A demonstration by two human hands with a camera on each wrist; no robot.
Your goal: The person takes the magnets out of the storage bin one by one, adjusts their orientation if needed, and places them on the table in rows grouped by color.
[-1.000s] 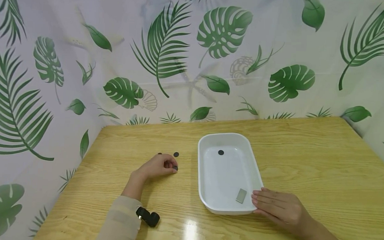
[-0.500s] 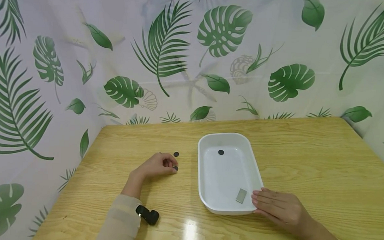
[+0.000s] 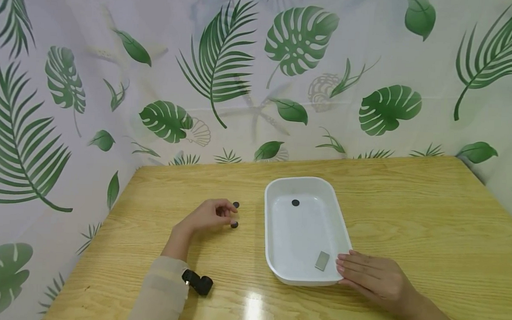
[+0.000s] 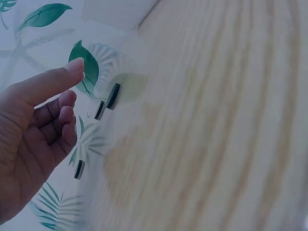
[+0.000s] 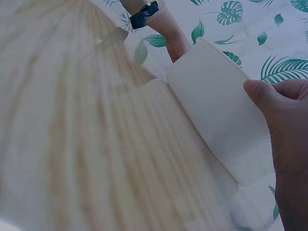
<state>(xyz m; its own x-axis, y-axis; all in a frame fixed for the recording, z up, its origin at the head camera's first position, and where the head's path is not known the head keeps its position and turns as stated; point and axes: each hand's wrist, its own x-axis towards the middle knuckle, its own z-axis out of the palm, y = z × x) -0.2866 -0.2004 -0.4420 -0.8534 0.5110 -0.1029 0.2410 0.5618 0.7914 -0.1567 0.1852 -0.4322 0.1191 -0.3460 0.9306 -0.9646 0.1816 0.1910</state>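
My left hand [image 3: 207,215] hovers low over the table at left, thumb and fingertips apart, with nothing between them. At its fingertips lie two small black discs, one by the index finger [image 3: 236,205] and one by the thumb. In the left wrist view a third disc [image 4: 79,169] stands below the curled fingers; the hand hides it in the head view. My right hand [image 3: 374,279] grips the near right corner of a white rectangular tray [image 3: 267,226], its thumb against the outer wall and its fingertips over the rim. The tray's underside and outer wall face the right wrist camera.
Inside the tray are one black disc [image 3: 295,203] near the far end and a small grey rectangular block [image 3: 322,260] near the front. The wooden table [image 3: 428,208] ends at a leaf-print cloth [image 3: 325,110] behind. A black wrist camera [image 3: 198,283] sits on my left sleeve.
My left hand has drawn back and up slightly from the nearer disc, which stays on the table. Its fingers now reach toward the farther disc. The right hand and tray have not moved.
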